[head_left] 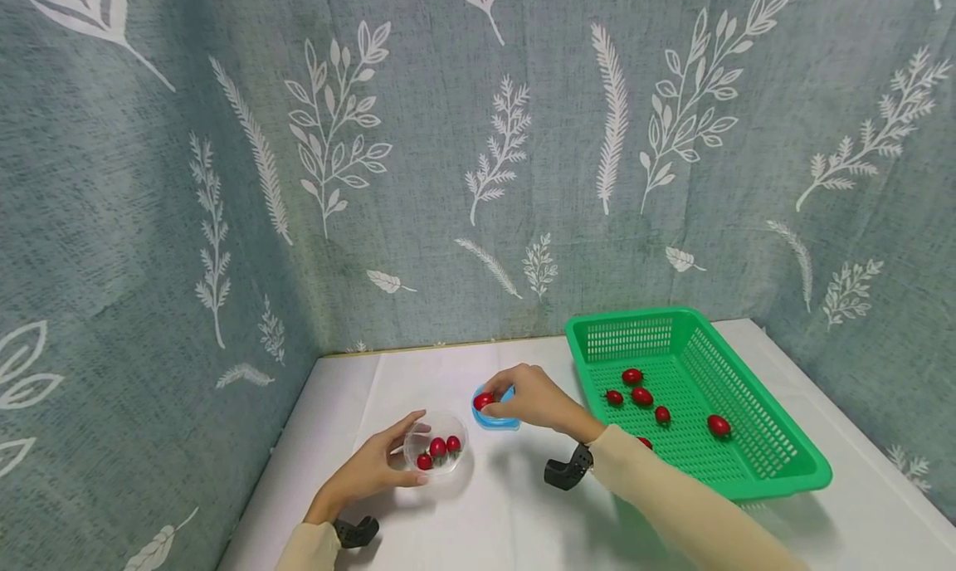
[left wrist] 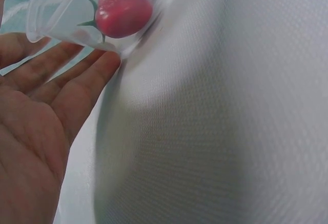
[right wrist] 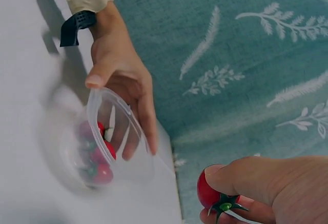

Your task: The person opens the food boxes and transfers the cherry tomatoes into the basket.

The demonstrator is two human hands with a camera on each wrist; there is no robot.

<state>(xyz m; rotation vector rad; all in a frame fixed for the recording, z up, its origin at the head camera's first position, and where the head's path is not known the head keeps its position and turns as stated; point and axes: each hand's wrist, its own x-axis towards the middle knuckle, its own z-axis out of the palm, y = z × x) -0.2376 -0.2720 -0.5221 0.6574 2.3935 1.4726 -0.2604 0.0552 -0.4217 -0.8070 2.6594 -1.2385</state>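
My left hand [head_left: 371,470] holds a clear round plastic container [head_left: 454,422], thumb at the near side of its rim and fingers around the far side. Three cherry tomatoes [head_left: 437,447] with green stems lie inside. In the right wrist view the container [right wrist: 93,112] stands on the white cloth. Between thumb and fingers, my right hand [head_left: 539,401] pinches one cherry tomato [right wrist: 209,189], its green calyx showing. That hand is over a blue lid-like piece [head_left: 499,423], partly hidden beneath it, to the right of the container.
A green slotted basket [head_left: 695,388] stands at the right, several loose cherry tomatoes [head_left: 641,397] on its floor; my right forearm crosses its near left corner. White cloth [head_left: 493,521] covers the table. Patterned grey-green curtains [head_left: 448,280] hang behind and at both sides.
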